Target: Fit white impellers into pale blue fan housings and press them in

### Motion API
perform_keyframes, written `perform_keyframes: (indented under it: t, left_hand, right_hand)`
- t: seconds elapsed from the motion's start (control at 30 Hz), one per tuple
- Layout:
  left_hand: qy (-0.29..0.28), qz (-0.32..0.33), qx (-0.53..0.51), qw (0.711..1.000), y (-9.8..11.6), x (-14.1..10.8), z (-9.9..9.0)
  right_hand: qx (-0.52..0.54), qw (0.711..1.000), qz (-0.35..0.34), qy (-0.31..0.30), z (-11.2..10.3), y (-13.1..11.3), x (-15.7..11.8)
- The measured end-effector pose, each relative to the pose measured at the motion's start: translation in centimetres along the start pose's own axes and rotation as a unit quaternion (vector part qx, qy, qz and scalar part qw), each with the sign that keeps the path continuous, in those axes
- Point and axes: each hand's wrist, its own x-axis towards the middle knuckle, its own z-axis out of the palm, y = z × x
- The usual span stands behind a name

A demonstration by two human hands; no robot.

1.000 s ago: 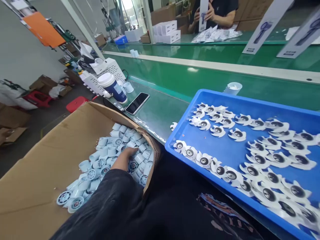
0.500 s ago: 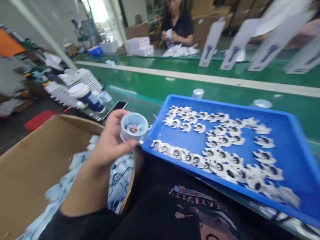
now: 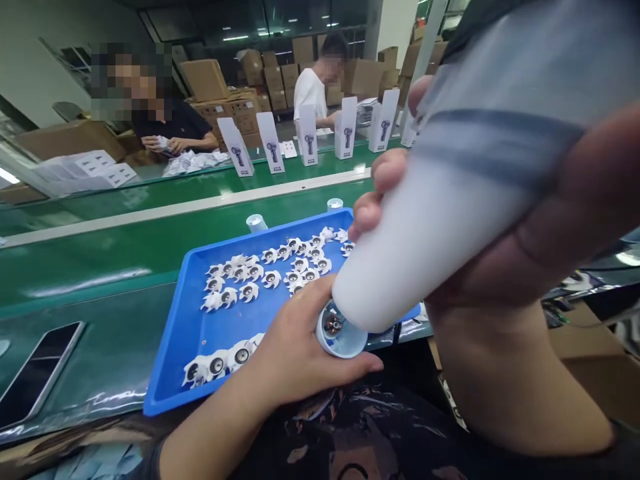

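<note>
The left hand is closed around a small pale-blue cup, fingers under it and thumb along its near side, the open mouth tilted up so a dark motor shows inside. The cup sits just over the near right corner of the blue tray. The right hand grips a big white body — a tapered cylinder with a grey band higher up — fingers curled over its far side; its narrow end touches the cup's rim from above right. The right forearm fills the right side of the view.

White fan blades with dark hubs lie scattered in the tray, most toward its far side, a few along the near edge. The tray rests on the green bench; a phone lies flat at the left, well apart from the tray. Two more cups stand beyond the tray's far rim. Across the belt, white boxes stand upright in a row, and two other people work there — one handles a small white packet.
</note>
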Motion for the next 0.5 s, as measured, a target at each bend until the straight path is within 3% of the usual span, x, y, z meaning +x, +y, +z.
perform_keyframes:
  t: [0.1, 0.37, 0.5]
  left_hand:
    - [0.018, 0.014, -0.012, 1.000, 0.6, 0.5, 0.6]
    - [0.033, -0.009, 0.011, 0.999, 1.8, 0.6, 1.0]
    - [-0.042, -0.056, 0.053, 0.996, 1.5, 0.2, 0.4]
  right_hand:
    - [0.013, 0.999, -0.045, -0.016, -0.3, 0.3, -0.7]
    - [-0.018, 0.998, 0.052, 0.025, 0.5, -0.6, -0.3]
    - [-0.017, 0.997, 0.048, 0.062, -0.5, -0.7, -0.4]
